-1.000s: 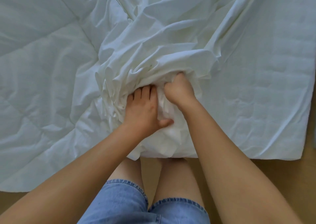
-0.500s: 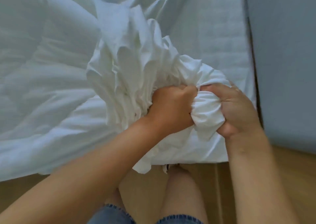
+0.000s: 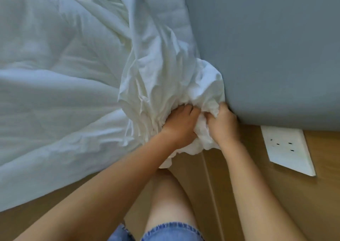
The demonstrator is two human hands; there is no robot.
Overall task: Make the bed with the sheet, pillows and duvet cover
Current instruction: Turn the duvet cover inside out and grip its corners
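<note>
**Both hands clenched in bunched cover at bed corner**

Left hand (image 3: 179, 125): fingers curled into the gathered white cover (image 3: 161, 86), knuckles up, gripping hard. Right hand (image 3: 223, 125): just beside it, fist closed on a wad of the same cloth. One fold of fabric sits between the two hands.

Cover: tight pleats at the hands, fanning out up and away across the bed. The lump sits at the bed's near right corner, pressed against a grey panel (image 3: 266, 47). A loose tail hangs below the hands, over the edge.

Left of the bunch: duvet (image 3: 55, 78), white and rumpled, spread wide, its near edge drooping over the bed side. Above the bunch: a strip of quilted mattress (image 3: 165, 10) shows between cover and panel.

Below the hands: wood surface (image 3: 248, 194). White socket plate (image 3: 287, 147) on it, right of the right hand. Bare knee (image 3: 169, 194) and denim shorts (image 3: 165, 231) at the bottom edge.
</note>
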